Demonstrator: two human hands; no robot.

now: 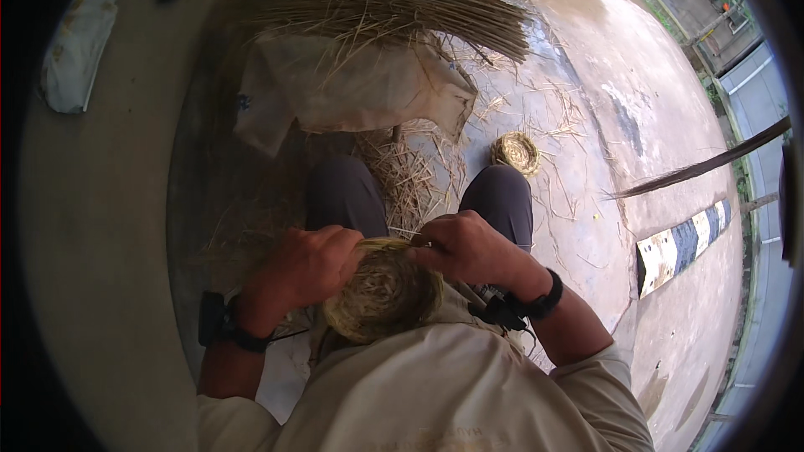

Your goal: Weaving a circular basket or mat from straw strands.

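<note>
A round woven straw basket (387, 291) rests in my lap against my shirt, its hollow facing up. My left hand (314, 264) grips its rim at the upper left, fingers closed over the edge. At the upper right of the rim, my right hand (462, 247) is closed in a pinch, with a thin dark bit showing at the fingertips. What that bit is, I cannot make out. Both wrists wear black bands. A second small straw basket (516, 153) sits on the floor just beyond my right knee.
A large bundle of straw stalks (377, 0) lies ahead on a pale sack cloth (360, 84). Loose straw (410, 176) litters the floor between and beyond my knees. A white bag (81, 46) lies far left. At right are a dark pole (703, 159) and a black-and-white striped block (682, 243).
</note>
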